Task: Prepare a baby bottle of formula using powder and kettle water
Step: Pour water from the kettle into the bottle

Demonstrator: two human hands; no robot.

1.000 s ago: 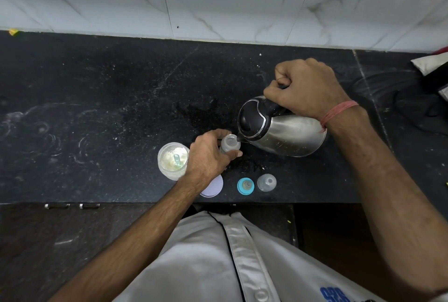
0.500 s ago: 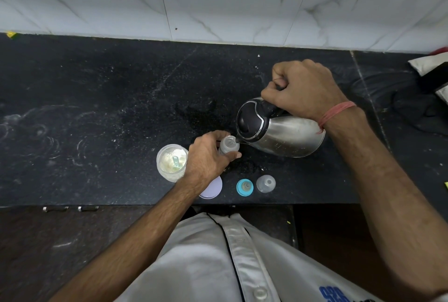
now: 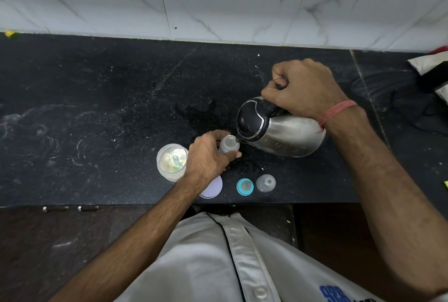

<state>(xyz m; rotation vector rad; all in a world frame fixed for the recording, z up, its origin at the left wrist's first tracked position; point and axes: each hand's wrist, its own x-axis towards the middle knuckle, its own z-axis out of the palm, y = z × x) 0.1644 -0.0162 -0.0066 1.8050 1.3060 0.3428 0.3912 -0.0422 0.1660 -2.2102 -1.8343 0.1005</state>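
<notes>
As the steel kettle (image 3: 286, 131) tips, its spout meets the baby bottle (image 3: 229, 144). The left hand (image 3: 208, 156) grips the bottle steady; the right hand (image 3: 303, 88) clenches the kettle's handle.

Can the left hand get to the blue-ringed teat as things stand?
Probably not yet: the left hand grips the small clear baby bottle under the steel kettle spout. The blue-ringed teat lies unobstructed nearby on the black counter.
</notes>
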